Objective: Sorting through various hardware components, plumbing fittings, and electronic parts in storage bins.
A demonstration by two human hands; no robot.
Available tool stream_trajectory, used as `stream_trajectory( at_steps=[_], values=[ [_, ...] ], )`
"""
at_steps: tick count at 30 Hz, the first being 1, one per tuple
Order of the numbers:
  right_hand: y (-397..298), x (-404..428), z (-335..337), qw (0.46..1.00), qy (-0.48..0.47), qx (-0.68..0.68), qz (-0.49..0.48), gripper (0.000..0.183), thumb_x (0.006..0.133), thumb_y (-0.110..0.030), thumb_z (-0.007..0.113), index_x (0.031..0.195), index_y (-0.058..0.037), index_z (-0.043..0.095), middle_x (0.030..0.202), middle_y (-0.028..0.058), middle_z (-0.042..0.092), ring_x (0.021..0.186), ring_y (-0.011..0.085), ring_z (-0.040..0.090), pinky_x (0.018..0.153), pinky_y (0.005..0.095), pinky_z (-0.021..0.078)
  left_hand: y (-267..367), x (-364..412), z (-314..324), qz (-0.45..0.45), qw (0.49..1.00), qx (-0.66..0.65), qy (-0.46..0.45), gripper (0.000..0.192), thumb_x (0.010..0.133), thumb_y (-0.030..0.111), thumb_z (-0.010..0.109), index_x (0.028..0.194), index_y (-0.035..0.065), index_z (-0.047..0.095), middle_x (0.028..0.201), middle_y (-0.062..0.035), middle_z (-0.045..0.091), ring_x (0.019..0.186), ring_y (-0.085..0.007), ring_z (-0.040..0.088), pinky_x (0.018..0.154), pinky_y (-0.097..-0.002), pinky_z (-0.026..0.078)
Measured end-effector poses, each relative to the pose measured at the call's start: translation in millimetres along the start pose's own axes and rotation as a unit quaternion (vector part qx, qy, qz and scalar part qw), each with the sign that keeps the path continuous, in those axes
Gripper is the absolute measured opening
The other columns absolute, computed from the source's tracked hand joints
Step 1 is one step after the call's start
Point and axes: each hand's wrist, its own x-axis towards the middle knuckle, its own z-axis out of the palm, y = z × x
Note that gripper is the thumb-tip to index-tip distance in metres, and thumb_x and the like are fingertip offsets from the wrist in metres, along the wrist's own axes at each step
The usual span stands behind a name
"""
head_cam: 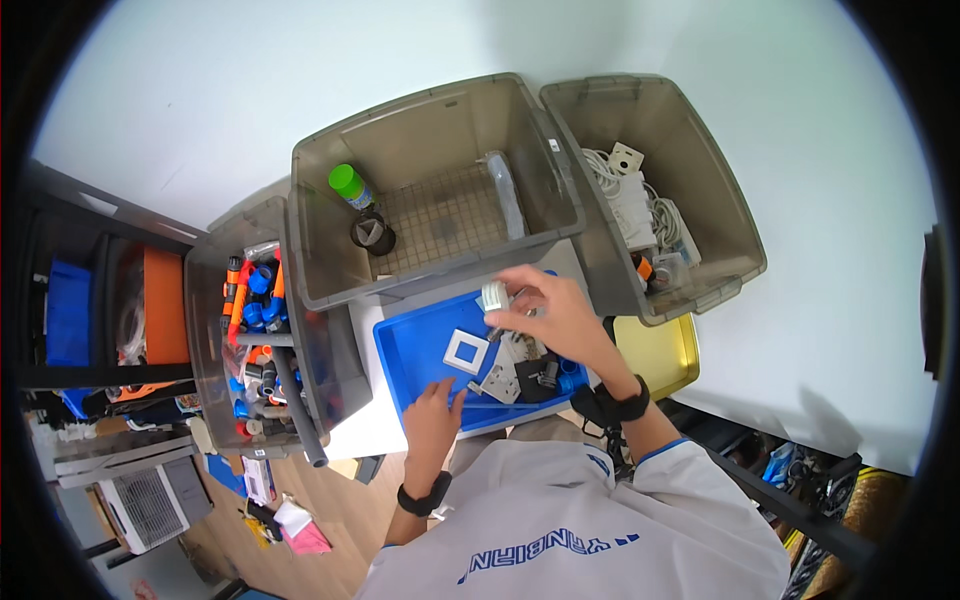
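Observation:
My right hand (pixel 559 319) holds a small white ribbed block (pixel 495 297) between thumb and fingers, over the blue plastic tray (pixel 409 330). My left hand (pixel 433 424) is at the tray's near left edge, fingers apart, with nothing seen in it. Between the hands a white square frame (pixel 466 352) lies flat in the tray. To its right are a white socket faceplate (pixel 501 381), a black square piece (pixel 534 381), blue pipe fittings (pixel 568 381) and small metal parts, partly overlapping. Part of this pile is hidden under my right hand.
A grey bin (pixel 439 97) with a green-capped can (pixel 347 181) stands beyond the tray. Another bin (pixel 697 142) at right holds white cables and power strips. The left bin (pixel 202 300) holds pipe fittings; a grey pipe (pixel 296 409) lies across it. A yellow tray (pixel 660 352) is at right.

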Motion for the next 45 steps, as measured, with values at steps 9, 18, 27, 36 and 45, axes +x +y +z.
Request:
stream_trajectory(
  at_steps=[9,18,27,36,45],
  values=[
    [31,148,82,0.969,0.031,-0.244,-0.027,0.044,0.080,-0.020,0.084,0.117,-0.0036,0.066,0.109,0.0198,0.070,0.104,0.0407,0.066,0.088,0.0503,0.0527,-136,0,76,-0.027,0.973,0.131,-0.186,0.032,0.087,0.024,0.078,0.113,0.0060,0.074,0.109,-0.0192,0.073,0.093,-0.0383,0.073,0.080,-0.0471,0.060],
    [37,220,159,0.938,-0.034,-0.345,0.006,0.052,0.079,-0.014,0.084,0.126,-0.0038,0.063,0.119,0.0214,0.067,0.114,0.0421,0.063,0.095,0.0511,0.0526,-111,27,43,0.036,0.996,-0.006,-0.087,0.031,0.093,0.023,0.074,0.119,0.0065,0.071,0.112,-0.0168,0.073,0.083,-0.0381,0.073,0.070,-0.0433,0.060],
    [9,175,136,0.981,0.047,-0.184,-0.045,0.038,0.090,-0.010,0.074,0.126,-0.0037,0.064,0.121,0.0175,0.067,0.099,0.0368,0.071,0.086,0.0467,0.0572,-55,46,-13,0.105,0.992,-0.061,0.026,0.027,0.095,0.018,0.072,0.121,0.0109,0.071,0.112,-0.0090,0.072,0.073,-0.0336,0.072,0.061,-0.0406,0.058],
    [-12,56,63,0.981,0.117,-0.142,-0.065,0.030,0.093,-0.013,0.073,0.121,-0.0026,0.067,0.113,0.0150,0.070,0.086,0.0249,0.073,0.077,0.0354,0.0580,-11,23,-27,0.107,0.988,-0.104,0.047,0.026,0.093,0.017,0.073,0.119,0.0110,0.071,0.109,-0.0086,0.071,0.074,-0.0303,0.071,0.062,-0.0387,0.056],
    [17,-67,-16,0.978,0.101,-0.174,0.052,0.029,0.093,-0.015,0.075,0.117,-0.0009,0.069,0.101,0.0152,0.074,0.083,0.0244,0.072,0.076,0.0335,0.0570,-79,5,57,0.011,0.988,0.102,-0.113,0.027,0.087,0.020,0.078,0.111,0.0077,0.074,0.110,-0.0147,0.073,0.090,-0.0399,0.072,0.077,-0.0474,0.059]
  ],
)
